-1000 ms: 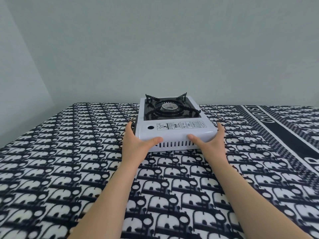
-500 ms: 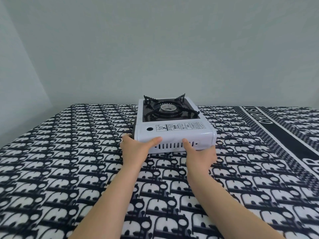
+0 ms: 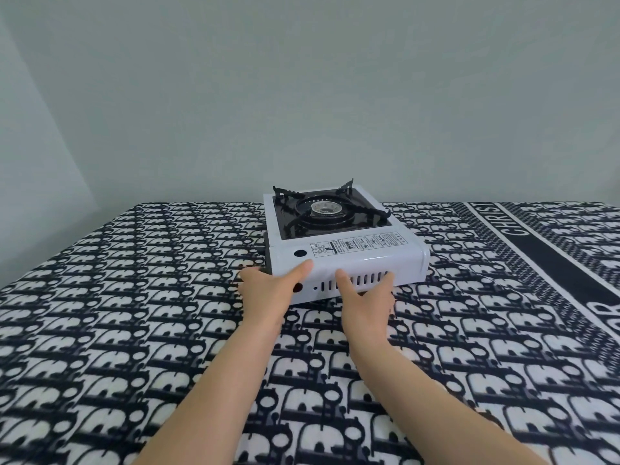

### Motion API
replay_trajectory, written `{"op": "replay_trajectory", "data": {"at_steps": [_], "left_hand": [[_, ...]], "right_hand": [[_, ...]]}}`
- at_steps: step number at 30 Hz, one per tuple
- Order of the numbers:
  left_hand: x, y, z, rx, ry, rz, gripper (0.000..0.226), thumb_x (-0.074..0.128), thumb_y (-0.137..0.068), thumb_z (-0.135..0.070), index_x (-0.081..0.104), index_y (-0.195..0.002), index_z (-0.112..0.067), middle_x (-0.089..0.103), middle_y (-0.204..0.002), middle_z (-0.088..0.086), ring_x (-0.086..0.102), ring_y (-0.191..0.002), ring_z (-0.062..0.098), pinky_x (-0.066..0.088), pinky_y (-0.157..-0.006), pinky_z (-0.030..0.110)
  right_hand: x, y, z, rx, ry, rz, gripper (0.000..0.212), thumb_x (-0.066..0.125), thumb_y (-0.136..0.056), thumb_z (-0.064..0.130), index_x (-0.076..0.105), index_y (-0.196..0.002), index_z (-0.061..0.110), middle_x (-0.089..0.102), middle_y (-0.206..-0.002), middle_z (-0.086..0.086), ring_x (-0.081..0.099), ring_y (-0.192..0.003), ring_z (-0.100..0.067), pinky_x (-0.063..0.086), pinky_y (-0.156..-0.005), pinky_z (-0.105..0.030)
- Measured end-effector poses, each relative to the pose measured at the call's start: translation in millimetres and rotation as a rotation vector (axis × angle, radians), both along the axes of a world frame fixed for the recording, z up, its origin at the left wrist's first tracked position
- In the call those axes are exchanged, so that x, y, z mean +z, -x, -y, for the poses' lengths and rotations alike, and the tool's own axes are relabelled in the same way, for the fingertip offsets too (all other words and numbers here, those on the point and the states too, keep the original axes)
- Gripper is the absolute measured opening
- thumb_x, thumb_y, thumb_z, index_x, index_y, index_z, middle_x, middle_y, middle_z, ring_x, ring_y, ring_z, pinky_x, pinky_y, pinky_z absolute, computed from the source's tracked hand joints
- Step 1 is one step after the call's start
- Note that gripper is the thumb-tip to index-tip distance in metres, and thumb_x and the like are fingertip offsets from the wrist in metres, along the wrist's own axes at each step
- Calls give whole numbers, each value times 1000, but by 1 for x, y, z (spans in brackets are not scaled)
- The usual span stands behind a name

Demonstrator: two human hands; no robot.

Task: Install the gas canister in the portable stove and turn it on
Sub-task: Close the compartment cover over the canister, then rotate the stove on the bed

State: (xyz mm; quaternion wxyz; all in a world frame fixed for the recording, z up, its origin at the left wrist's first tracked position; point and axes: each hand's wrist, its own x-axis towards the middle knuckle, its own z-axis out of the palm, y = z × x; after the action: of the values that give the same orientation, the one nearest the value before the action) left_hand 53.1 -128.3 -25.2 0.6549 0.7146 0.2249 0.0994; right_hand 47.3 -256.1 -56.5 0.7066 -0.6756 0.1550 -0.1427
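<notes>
The stove (image 3: 369, 261) sits in the middle of the frame on a black-and-white patterned cloth (image 3: 134, 313), set back close to the cloth's far edge, where the pale wall (image 3: 302, 95) rises just behind it. Open cloth runs wide to the left and right of it and all the way down toward me, and the cloth's left edge slants away at the left of the frame. My left hand (image 3: 265, 292) grips the stove's near left corner, thumb laid up along the top edge of the near side, fingers wrapped round the left side out of sight. My right hand (image 3: 367, 303) presses against the near side just beside it, thumb and forefinger spread over the vent slots (image 3: 367, 280); I cannot tell whether the other fingers hook under the bottom edge. The black burner (image 3: 323, 209) faces up at the back. A label strip (image 3: 360, 246) across the white top carries pictograms and print too small to read, with a black round spot (image 3: 299, 253) left of it. At upper right a dark band (image 3: 550, 260) in the cloth reads "CHRIST" (image 3: 500, 218).
</notes>
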Motion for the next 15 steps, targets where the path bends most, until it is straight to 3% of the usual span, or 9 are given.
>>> {"op": "replay_trajectory", "data": {"at_steps": [3, 5, 9, 11, 15], "left_hand": [[1, 1, 1, -35, 221, 11, 78, 88, -59, -40, 59, -122, -5, 66, -120, 11, 62, -111, 29, 48, -99, 45], [1, 1, 4, -42, 306, -1, 71, 87, -66, -34, 58, -124, -5, 64, -122, 9, 59, -116, 27, 44, -103, 44], [2, 4, 11, -36, 378, -3, 43, 81, -75, -24, 65, -109, -4, 69, -114, 13, 63, -107, 29, 46, -102, 47], [3, 6, 14, -57, 390, -6, 43, 79, -77, -24, 64, -111, -1, 68, -115, 16, 62, -109, 33, 47, -102, 48], [0, 9, 24, -144, 336, 15, 35, 79, -77, -31, 62, -94, -5, 69, -105, 15, 64, -101, 29, 46, -101, 51]], "right_hand": [[5, -2, 6, -28, 51, 6, 91, 67, -84, 45, 13, -150, 14, 19, -155, -13, 19, -142, -25, 27, -108, -42], [7, -3, 10, -49, 70, 12, 84, 68, -81, 46, 25, -144, 11, 32, -147, -14, 32, -134, -27, 36, -105, -45], [12, -5, 17, -65, 70, 25, 83, 68, -82, 47, 28, -143, 8, 36, -146, -16, 37, -132, -29, 38, -105, -48], [14, -7, 22, -66, 68, 33, 81, 66, -82, 48, 29, -143, 9, 35, -146, -16, 38, -132, -29, 37, -106, -49], [15, -14, 37, -57, 104, 17, 64, 61, -84, 51, 40, -130, 12, 47, -132, -16, 51, -115, -28, 44, -97, -46]]}}
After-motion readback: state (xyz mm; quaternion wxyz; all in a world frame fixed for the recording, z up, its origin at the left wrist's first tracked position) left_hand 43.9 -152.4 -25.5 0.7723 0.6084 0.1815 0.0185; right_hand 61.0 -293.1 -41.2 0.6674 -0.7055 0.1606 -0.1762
